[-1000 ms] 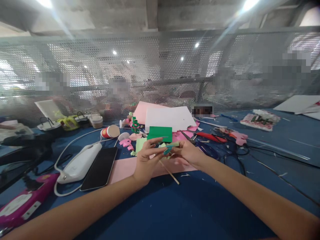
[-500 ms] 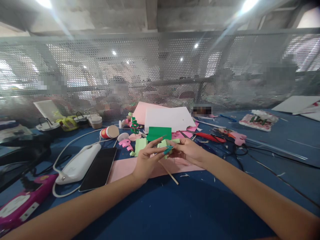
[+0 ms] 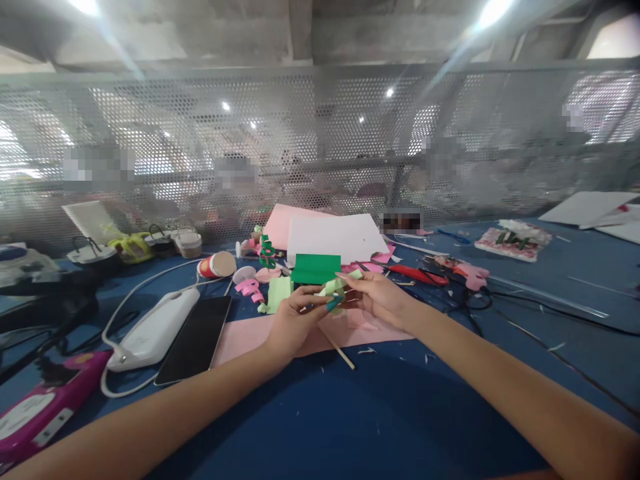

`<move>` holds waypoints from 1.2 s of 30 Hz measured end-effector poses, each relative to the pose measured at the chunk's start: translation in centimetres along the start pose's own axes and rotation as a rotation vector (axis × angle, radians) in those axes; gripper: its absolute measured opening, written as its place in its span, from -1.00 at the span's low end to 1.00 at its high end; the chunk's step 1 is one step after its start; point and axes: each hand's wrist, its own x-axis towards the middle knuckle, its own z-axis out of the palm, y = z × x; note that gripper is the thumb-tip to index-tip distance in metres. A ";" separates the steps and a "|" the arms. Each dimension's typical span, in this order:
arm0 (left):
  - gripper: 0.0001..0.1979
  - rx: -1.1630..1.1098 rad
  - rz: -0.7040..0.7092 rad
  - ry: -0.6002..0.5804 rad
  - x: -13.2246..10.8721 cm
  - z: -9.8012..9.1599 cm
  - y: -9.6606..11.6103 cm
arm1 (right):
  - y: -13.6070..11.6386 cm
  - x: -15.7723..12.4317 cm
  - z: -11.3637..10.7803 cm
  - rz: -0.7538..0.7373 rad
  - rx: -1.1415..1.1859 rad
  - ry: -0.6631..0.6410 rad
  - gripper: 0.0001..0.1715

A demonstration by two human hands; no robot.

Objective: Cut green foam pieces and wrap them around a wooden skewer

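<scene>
Between my hands is a curled strip of light green paper [image 3: 334, 287]. My left hand [image 3: 290, 328] pinches it from the left, with a teal-coloured thumbnail in front. From the other side, the fingertips of my right hand [image 3: 383, 298] close on the strip's right part. A thin wooden stick [image 3: 341, 350] slants down from below the paper; its upper end is hidden behind my left hand. Under both hands lies a sheet of pink paper [image 3: 245, 339]. Just beyond stand a dark green paper piece [image 3: 316, 269] and a light green paper piece [image 3: 279, 293].
To the left are a black phone [image 3: 196, 341], a white power bank [image 3: 154, 330] with a cable, and a magenta power strip [image 3: 53, 407]. A red-handled cutter [image 3: 419, 274] and a pink glue gun [image 3: 474, 275] lie right. A perforated metal screen [image 3: 320, 147] closes off the back.
My left forefinger, stretched out over the paper before, has bent down onto it. The green strip has shifted slightly and its curl shows more openly. My right fingers have moved a little.
</scene>
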 end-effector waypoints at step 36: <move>-0.49 -0.048 -0.122 -0.025 -0.3 0.5 0.3 | 0.2 -0.3 0.3 -0.165 -0.470 -0.029 -0.65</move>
